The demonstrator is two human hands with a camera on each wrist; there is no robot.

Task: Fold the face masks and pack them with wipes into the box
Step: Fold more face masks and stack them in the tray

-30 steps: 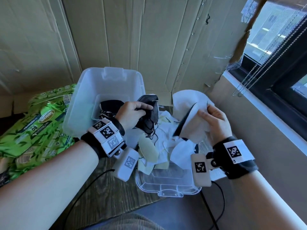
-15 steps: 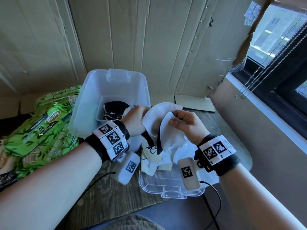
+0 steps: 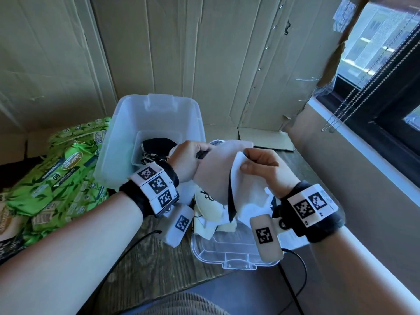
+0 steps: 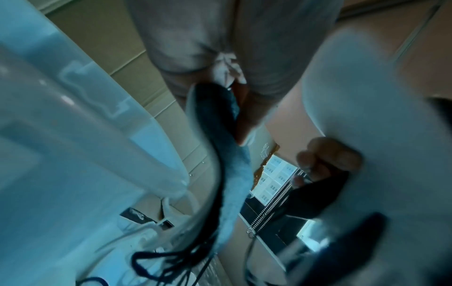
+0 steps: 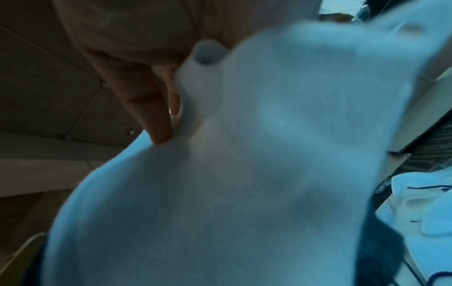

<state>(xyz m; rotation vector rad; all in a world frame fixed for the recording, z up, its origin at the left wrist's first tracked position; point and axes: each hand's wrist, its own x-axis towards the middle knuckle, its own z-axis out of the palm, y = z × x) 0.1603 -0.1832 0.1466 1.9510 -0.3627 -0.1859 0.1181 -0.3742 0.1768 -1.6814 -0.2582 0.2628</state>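
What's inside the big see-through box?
Inside the clear box lies a black mask with tangled ear loops. The left hand covers part of the inside, so anything more there is hidden.

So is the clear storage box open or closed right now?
Open. The clear box has no lid on it, and a black mask shows inside. Its clear lid lies on the table nearer the person.

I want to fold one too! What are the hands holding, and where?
Both hold one white mask: right hand pinches its top edge, left hand grips its other side.
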